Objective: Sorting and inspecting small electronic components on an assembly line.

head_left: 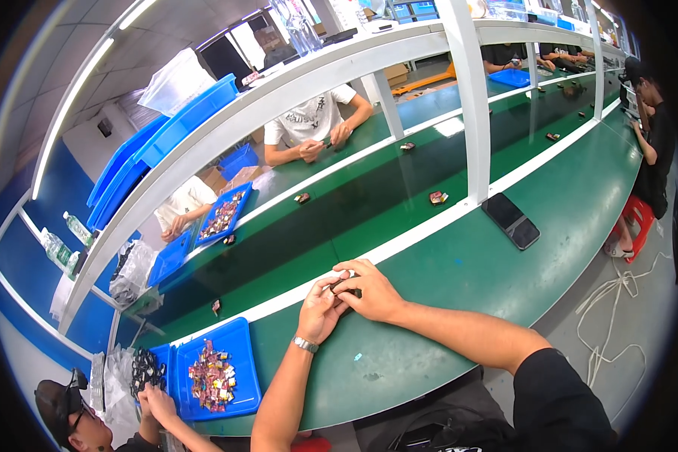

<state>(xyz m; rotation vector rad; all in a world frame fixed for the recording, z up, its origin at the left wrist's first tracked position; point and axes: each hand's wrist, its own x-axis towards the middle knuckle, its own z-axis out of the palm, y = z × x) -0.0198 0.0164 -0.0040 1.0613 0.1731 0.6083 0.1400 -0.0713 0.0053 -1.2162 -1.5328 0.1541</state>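
Note:
Both of my hands meet over the green workbench point(459, 271) near its white inner edge. My left hand point(320, 310), with a metal watch on the wrist, and my right hand point(369, 290) pinch a small dark part point(344, 287) between their fingertips. The part is mostly hidden by my fingers. A blue tray point(241, 346) with several small mixed-colour parts lies to my left on the bench.
A black phone point(511, 220) lies on the bench to my right. Small parts point(438, 197) ride the dark green conveyor belt point(339, 203). Other people sit across the belt, at lower left and at the far right. White cables lie on the floor.

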